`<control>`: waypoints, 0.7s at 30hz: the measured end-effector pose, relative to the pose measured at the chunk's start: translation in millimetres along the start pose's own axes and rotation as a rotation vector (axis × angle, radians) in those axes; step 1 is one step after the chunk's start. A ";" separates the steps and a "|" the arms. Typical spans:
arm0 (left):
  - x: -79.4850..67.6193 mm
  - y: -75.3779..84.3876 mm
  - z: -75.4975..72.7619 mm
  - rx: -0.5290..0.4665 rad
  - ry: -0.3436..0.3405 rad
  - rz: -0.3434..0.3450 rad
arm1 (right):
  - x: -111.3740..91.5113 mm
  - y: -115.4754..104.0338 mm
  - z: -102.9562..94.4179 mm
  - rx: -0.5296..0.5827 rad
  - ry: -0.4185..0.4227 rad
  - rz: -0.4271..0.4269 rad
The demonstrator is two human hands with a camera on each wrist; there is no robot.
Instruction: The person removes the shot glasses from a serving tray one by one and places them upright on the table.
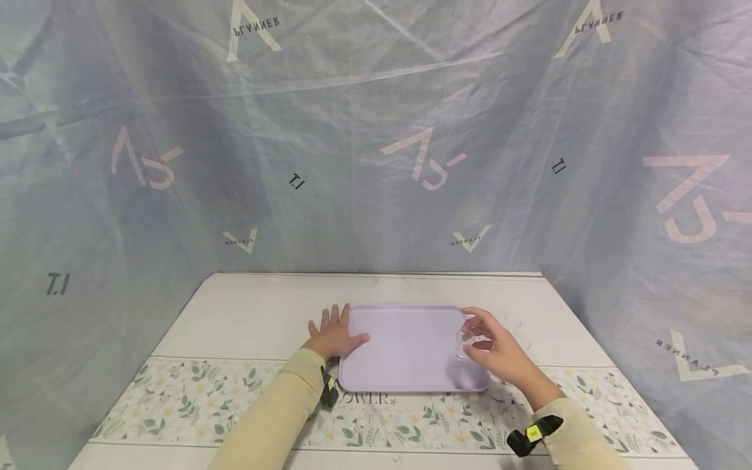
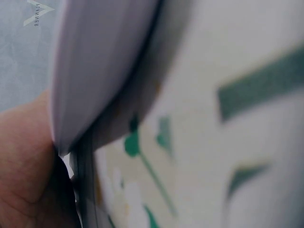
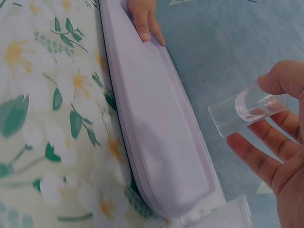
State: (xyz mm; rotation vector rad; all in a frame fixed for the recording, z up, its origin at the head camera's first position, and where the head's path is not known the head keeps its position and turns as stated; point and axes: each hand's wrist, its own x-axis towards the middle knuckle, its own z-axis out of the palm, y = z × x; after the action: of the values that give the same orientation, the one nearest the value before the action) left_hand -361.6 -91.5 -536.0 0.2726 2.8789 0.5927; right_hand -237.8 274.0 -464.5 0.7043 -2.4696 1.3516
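Note:
A pale purple rectangular tray point(image 1: 405, 349) lies on the table. My left hand point(image 1: 333, 338) rests on its left edge, fingers spread and fairly straight, thumb over the rim. In the left wrist view the base of that hand point(image 2: 23, 166) is against the tray's rim point(image 2: 99, 57). My right hand point(image 1: 502, 352) is above the tray's right side, pinching a small clear shot glass point(image 1: 464, 344) between thumb and fingers. The right wrist view shows this glass point(image 3: 247, 108) tilted on its side, thick base toward the palm, apart from the tray point(image 3: 159, 128).
To the right of the tray stand more clear glasses point(image 1: 523, 333), faint and partly behind my right hand; part of one clear piece point(image 3: 225, 216) shows at the bottom of the right wrist view. A floral strip point(image 1: 229, 398) crosses the table. Grey-blue curtains point(image 1: 352, 130) surround it.

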 end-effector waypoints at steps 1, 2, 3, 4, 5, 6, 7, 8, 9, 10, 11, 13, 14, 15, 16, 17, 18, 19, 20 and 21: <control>-0.4 0.3 0.0 0.000 -0.001 -0.002 | -1.4 0.2 -2.3 -0.010 0.001 -0.003; -0.9 0.7 0.0 -0.002 -0.003 -0.003 | -2.8 0.3 -4.5 -0.017 0.003 -0.007; -1.7 1.3 -0.3 -0.005 -0.002 -0.002 | -4.3 0.3 -6.8 -0.028 0.004 -0.011; -2.5 1.8 -0.5 -0.010 -0.001 -0.001 | -5.9 0.3 -9.2 -0.039 0.006 -0.015; -3.2 2.4 -0.7 -0.016 0.002 0.002 | -7.5 0.2 -11.5 -0.046 0.009 -0.021; -3.7 2.8 -0.9 -0.019 0.004 0.005 | -9.1 0.0 -14.0 -0.049 0.011 -0.029; -3.8 3.1 -0.9 -0.021 0.001 0.004 | -10.8 -0.3 -16.7 -0.054 0.014 -0.033; -3.9 3.2 -1.0 -0.023 0.001 0.005 | -12.5 -0.7 -19.4 -0.058 0.017 -0.040; -3.7 3.2 -1.0 -0.023 0.001 0.005 | -14.3 -1.2 -22.2 -0.059 0.020 -0.045; -3.2 2.9 -0.8 -0.024 0.003 0.007 | -16.0 -1.6 -24.9 -0.060 0.024 -0.051; -2.7 2.4 -0.5 -0.024 0.007 0.009 | -17.7 -2.0 -27.6 -0.058 0.029 -0.056; -1.3 1.3 0.1 -0.020 0.008 0.010 | -21.7 -1.5 -32.7 -0.067 0.033 -0.069; -0.7 0.9 0.3 -0.017 0.006 0.008 | -23.5 -1.7 -35.1 -0.069 0.036 -0.074; -0.2 0.4 0.4 -0.011 0.002 0.005 | -25.3 -1.8 -37.5 -0.069 0.040 -0.076; 0.2 0.0 0.6 -0.008 -0.001 0.002 | -27.0 -1.8 -39.9 -0.075 0.044 -0.077; 0.6 -0.2 0.6 -0.004 -0.005 -0.001 | -28.7 -1.8 -42.2 -0.077 0.047 -0.076; 0.7 -0.6 0.6 -0.004 -0.004 0.000 | -30.4 -1.6 -44.6 -0.081 0.049 -0.075; 0.6 -0.7 0.5 -0.006 -0.006 0.000 | -31.8 -1.9 -47.0 -0.081 0.054 -0.071; 0.3 -0.7 0.3 -0.012 -0.002 0.003 | -33.3 -2.0 -49.5 -0.085 0.058 -0.066; 0.0 -0.6 0.0 -0.017 0.000 0.005 | -34.8 -1.6 -51.9 -0.091 0.062 -0.060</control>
State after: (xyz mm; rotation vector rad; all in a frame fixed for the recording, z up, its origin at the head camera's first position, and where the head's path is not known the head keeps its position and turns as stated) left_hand -361.7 -92.0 -536.2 0.2770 2.8725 0.6173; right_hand -208.3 327.2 -450.0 0.6984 -2.4241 1.2126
